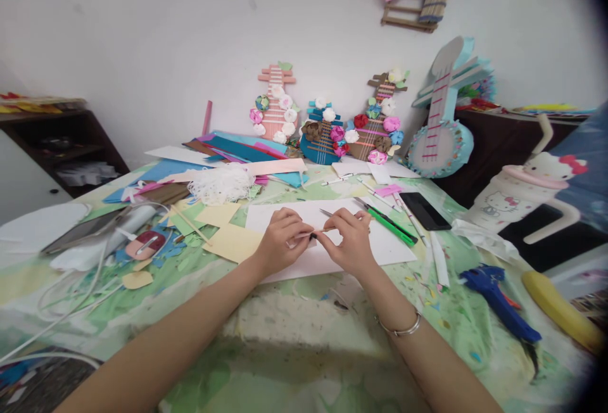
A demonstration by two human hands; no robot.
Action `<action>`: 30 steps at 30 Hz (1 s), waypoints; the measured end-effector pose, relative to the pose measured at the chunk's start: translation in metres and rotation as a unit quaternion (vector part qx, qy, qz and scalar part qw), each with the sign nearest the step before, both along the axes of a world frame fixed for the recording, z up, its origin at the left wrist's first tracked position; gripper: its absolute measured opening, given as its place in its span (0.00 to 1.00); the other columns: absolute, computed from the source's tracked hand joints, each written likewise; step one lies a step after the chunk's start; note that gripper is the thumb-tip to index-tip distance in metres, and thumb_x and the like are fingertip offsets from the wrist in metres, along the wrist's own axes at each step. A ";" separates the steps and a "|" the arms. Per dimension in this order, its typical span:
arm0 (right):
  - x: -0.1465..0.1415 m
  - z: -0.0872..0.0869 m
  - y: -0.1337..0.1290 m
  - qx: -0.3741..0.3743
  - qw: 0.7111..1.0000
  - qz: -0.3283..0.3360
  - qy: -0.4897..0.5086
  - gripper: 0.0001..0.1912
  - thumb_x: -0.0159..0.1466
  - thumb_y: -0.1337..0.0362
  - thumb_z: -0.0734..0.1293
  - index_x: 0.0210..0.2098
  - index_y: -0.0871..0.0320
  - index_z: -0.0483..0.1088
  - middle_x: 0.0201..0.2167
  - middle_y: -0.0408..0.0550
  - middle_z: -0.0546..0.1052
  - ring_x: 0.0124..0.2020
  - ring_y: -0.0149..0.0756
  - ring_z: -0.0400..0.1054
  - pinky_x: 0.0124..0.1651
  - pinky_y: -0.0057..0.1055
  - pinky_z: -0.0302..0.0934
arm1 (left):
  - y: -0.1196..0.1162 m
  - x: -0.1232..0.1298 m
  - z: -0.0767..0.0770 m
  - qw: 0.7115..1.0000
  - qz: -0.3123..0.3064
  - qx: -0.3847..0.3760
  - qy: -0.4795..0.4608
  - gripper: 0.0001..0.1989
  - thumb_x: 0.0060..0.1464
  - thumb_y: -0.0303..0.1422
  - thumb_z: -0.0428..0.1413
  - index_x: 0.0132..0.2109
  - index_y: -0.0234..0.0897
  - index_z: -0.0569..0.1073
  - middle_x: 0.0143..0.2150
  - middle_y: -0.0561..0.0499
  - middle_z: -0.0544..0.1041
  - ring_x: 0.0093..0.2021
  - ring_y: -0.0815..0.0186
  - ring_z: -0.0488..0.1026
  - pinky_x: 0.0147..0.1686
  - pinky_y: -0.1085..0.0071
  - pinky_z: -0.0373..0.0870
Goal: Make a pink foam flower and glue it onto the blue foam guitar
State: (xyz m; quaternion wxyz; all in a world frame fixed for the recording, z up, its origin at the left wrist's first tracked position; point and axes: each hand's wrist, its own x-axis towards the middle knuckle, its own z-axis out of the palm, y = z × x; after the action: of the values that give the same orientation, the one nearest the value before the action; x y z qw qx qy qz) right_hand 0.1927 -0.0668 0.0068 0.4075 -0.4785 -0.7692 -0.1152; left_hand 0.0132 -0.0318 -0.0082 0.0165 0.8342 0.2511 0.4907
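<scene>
Above a white sheet of paper (389, 249), my left hand (284, 241) and my right hand (349, 242) meet, both closed. Between their fingertips is a thin, pale pink strip (302, 234), perhaps paper. A small dark spot shows where the fingertips come together; what it is I cannot make out. A pointed metal tip (325, 213) sticks out behind my right hand, and whether that hand holds it is hidden. Just right of my right hand lies a green craft knife (393, 225). Yellow paper pieces (230, 242) lie left of my left hand.
A blue glue gun (498, 302), a black phone (424, 210) and a lidded cup (503, 197) are on the right. White cables and paper scraps lie left. Tangled white string (222, 183), coloured sheets and flower-decorated paper instruments (323, 137) stand or lie at the back.
</scene>
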 end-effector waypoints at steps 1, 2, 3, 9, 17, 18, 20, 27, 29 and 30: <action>0.000 0.000 0.000 -0.002 1.000 0.001 -0.001 0.11 0.62 0.57 0.65 0.28 0.57 0.66 0.28 0.43 0.72 0.32 0.33 0.64 0.44 0.37 0.42 | 0.000 0.000 0.000 1.000 -0.003 0.002 -0.002 0.05 0.52 0.27 0.55 0.36 0.40 0.74 0.28 0.50 0.76 0.38 0.61 0.68 0.41 0.62 0.66; 0.000 0.000 0.000 -0.003 1.000 0.001 -0.002 0.11 0.62 0.57 0.64 0.27 0.58 0.66 0.28 0.43 0.72 0.32 0.33 0.64 0.44 0.37 0.42 | 0.000 0.000 0.000 1.000 -0.005 0.004 -0.003 0.05 0.52 0.27 0.55 0.36 0.40 0.75 0.28 0.50 0.76 0.38 0.61 0.68 0.41 0.62 0.66; 0.000 0.000 0.000 -0.004 1.000 0.000 -0.004 0.11 0.62 0.57 0.64 0.27 0.58 0.66 0.28 0.43 0.72 0.32 0.33 0.64 0.44 0.37 0.42 | 0.000 0.000 0.000 1.000 -0.007 0.005 -0.004 0.05 0.52 0.27 0.55 0.36 0.39 0.75 0.28 0.50 0.76 0.38 0.61 0.68 0.41 0.63 0.66; -0.001 0.000 -0.001 0.002 1.000 -0.007 -0.002 0.11 0.63 0.58 0.63 0.27 0.58 0.66 0.28 0.42 0.72 0.30 0.31 0.63 0.43 0.37 0.42 | 0.000 0.000 0.002 1.000 -0.007 -0.002 -0.006 0.05 0.51 0.27 0.56 0.35 0.39 0.75 0.28 0.50 0.77 0.36 0.62 0.68 0.39 0.63 0.66; -0.001 -0.001 0.001 0.001 1.000 -0.017 0.006 0.12 0.62 0.57 0.65 0.28 0.58 0.66 0.29 0.42 0.72 0.32 0.32 0.64 0.44 0.37 0.42 | -0.001 -0.001 0.001 1.000 -0.008 -0.009 -0.009 0.07 0.50 0.25 0.56 0.37 0.39 0.75 0.30 0.49 0.77 0.37 0.61 0.69 0.40 0.61 0.66; -0.001 -0.001 0.001 0.001 1.000 -0.019 0.005 0.12 0.62 0.57 0.65 0.28 0.58 0.65 0.29 0.42 0.72 0.33 0.33 0.64 0.44 0.37 0.42 | -0.001 -0.001 0.001 1.000 -0.008 -0.007 -0.008 0.07 0.50 0.25 0.56 0.37 0.39 0.75 0.30 0.50 0.77 0.37 0.61 0.69 0.40 0.61 0.66; -0.001 -0.001 0.000 -0.001 1.000 -0.022 0.001 0.11 0.61 0.57 0.65 0.27 0.57 0.65 0.28 0.42 0.71 0.34 0.33 0.65 0.44 0.37 0.42 | -0.002 -0.001 0.001 1.000 -0.005 -0.005 -0.008 0.08 0.50 0.25 0.56 0.38 0.39 0.75 0.29 0.50 0.78 0.37 0.60 0.70 0.40 0.61 0.66; -0.001 0.000 0.001 0.000 1.000 -0.026 0.002 0.11 0.61 0.57 0.66 0.28 0.57 0.65 0.29 0.42 0.71 0.35 0.33 0.65 0.44 0.37 0.42 | -0.005 0.000 0.005 0.999 0.031 -0.027 -0.011 0.02 0.50 0.28 0.56 0.34 0.38 0.71 0.30 0.50 0.76 0.39 0.60 0.69 0.42 0.62 0.65; -0.001 0.000 0.001 0.004 1.000 -0.026 0.000 0.11 0.61 0.57 0.66 0.28 0.57 0.65 0.29 0.42 0.71 0.35 0.33 0.65 0.44 0.37 0.42 | -0.006 0.000 0.006 0.999 0.031 -0.026 0.000 0.02 0.51 0.27 0.55 0.33 0.38 0.71 0.29 0.50 0.75 0.40 0.60 0.69 0.42 0.61 0.64; -0.001 -0.001 0.001 0.006 1.000 -0.026 -0.002 0.11 0.61 0.57 0.66 0.28 0.57 0.65 0.29 0.42 0.71 0.34 0.33 0.65 0.44 0.37 0.42 | -0.006 0.000 0.006 0.999 0.030 -0.026 0.005 0.02 0.51 0.27 0.55 0.33 0.38 0.71 0.28 0.50 0.75 0.40 0.60 0.69 0.42 0.61 0.64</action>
State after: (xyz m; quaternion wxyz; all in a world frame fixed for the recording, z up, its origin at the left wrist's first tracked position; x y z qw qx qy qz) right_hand 0.1921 -0.0660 0.0063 0.4059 -0.4957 -0.7565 -0.1311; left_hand 0.0135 -0.0380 -0.0020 0.0225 0.8279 0.2889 0.4802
